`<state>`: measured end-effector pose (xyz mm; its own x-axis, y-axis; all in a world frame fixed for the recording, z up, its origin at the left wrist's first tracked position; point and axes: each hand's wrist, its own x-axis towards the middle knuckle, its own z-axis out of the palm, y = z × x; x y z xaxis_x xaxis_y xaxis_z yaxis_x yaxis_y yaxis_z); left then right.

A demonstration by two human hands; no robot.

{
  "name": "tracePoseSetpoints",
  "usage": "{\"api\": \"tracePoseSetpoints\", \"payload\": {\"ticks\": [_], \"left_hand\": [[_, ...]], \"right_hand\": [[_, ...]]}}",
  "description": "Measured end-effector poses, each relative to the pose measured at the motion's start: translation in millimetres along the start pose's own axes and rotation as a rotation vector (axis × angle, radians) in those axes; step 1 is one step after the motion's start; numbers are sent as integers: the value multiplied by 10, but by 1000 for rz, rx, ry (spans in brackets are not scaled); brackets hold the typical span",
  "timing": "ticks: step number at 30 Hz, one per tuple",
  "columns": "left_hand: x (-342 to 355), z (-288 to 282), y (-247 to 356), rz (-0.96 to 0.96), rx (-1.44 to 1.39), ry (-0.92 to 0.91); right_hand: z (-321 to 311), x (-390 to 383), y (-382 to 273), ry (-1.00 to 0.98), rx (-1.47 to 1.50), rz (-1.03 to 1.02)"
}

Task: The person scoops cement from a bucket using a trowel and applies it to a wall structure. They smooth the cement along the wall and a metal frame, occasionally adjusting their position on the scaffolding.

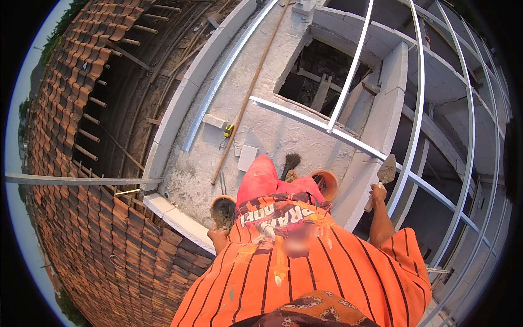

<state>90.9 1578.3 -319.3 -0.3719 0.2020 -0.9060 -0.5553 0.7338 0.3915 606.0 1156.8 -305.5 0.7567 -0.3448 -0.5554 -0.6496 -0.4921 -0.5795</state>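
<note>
My right hand (pixel 377 194), out to the right, grips a trowel (pixel 387 169) by its handle. Its pointed blade, coated with grey mortar, is raised beside the metal bars. My left hand (pixel 219 237) is low on the left, closed at the near rim of a small bucket (pixel 222 210) with grey mortar inside; its fingers are partly hidden. Beyond my knees lies a dark-bristled brush (pixel 291 162). To its right stands an orange-brown bucket (pixel 326 185), partly covered by my leg.
A light block wall (pixel 392 76) surrounds a floor opening (pixel 316 65). Silver metal bars (pixel 321 124) cross on the right. On the concrete lie a wooden pole (pixel 256 76), yellow tape measure (pixel 228 131), block pieces (pixel 248 157) and a metal channel (pixel 218 82). Tiled roofing (pixel 120 240) drops away left.
</note>
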Motion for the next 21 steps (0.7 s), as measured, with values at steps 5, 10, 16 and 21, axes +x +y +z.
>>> {"api": "tracePoseSetpoints", "payload": {"ticks": [5,10,16,21], "left_hand": [[-153,326,-105,-16,-30,59],[-186,1068,28,-11,-8,78],[-3,2446,401,-27,103,58],[25,3607,855,-7,235,-10]], "right_hand": [[658,649,-1319,-94,-60,-250],[1387,477,-2572,-265,-60,-380],[2151,470,-2978,-207,-305,-329],[2644,324,-3630,-240,-444,-239]]}}
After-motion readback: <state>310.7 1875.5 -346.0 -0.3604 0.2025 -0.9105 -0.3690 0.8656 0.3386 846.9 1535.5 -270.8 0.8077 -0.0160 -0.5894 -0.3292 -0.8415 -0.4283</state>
